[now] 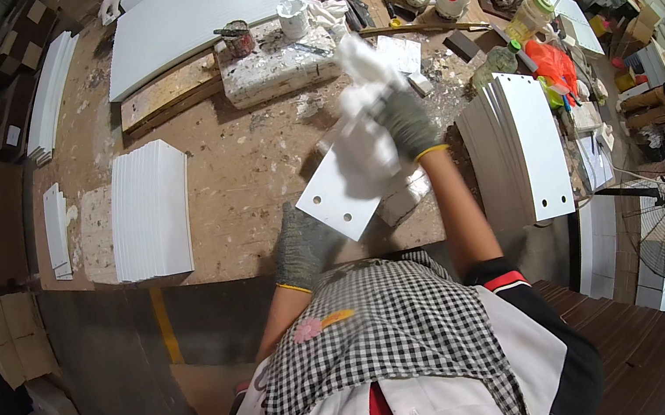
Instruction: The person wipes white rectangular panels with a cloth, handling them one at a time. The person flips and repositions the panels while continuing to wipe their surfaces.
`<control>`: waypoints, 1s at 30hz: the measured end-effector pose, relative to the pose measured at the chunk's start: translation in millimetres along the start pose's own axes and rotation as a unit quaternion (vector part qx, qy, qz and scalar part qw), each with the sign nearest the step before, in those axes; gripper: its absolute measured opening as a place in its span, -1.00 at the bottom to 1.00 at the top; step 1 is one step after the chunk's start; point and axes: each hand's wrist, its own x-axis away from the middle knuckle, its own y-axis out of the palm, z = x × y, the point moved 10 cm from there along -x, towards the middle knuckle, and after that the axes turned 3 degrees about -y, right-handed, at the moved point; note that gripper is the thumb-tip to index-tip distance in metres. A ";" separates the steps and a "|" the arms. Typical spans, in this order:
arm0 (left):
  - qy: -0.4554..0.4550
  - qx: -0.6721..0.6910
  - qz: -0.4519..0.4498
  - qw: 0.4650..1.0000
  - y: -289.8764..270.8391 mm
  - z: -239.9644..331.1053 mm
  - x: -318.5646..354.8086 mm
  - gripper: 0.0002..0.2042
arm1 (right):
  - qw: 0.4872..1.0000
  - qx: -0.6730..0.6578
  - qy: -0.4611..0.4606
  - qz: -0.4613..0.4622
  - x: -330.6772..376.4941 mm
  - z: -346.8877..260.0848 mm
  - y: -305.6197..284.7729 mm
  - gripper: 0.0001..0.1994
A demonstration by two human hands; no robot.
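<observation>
A white panel with two round holes near its end is tilted over the workbench in front of me. My left hand, in a grey-green knit glove, grips its near left edge; the fingertips are partly hidden by it. My right hand, gloved alike with a yellow cuff, is closed on a white cloth. The cloth hangs over the far part of the panel and is smeared by motion. Beneath the panel's right side a pale block shows in part.
Stacks of white panels stand left and right. A paint-stained block bears a dark can and a white cup. Large white boards lie behind. Another person's gloved hand is at far left. Fans stand right.
</observation>
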 end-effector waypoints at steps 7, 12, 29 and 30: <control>0.039 0.942 0.004 0.335 33.8 -33.8 3.5 -0.04 | 0.934 -0.140 -0.318 -0.079 120.2 -156.4 78.0 -0.30; -0.054 0.971 -0.019 0.233 65.3 -34.0 11.8 -0.13 | 0.693 -0.681 0.198 -0.129 180.0 17.7 61.7 -0.38; -0.097 0.315 0.209 0.921 -116.3 6.2 25.3 -0.65 | 0.894 -0.252 0.028 0.369 28.2 98.9 -51.9 -0.61; -0.131 0.343 0.197 0.909 -108.3 -5.3 27.8 -0.66 | 0.910 -0.170 0.079 0.371 26.5 122.1 -52.5 -0.61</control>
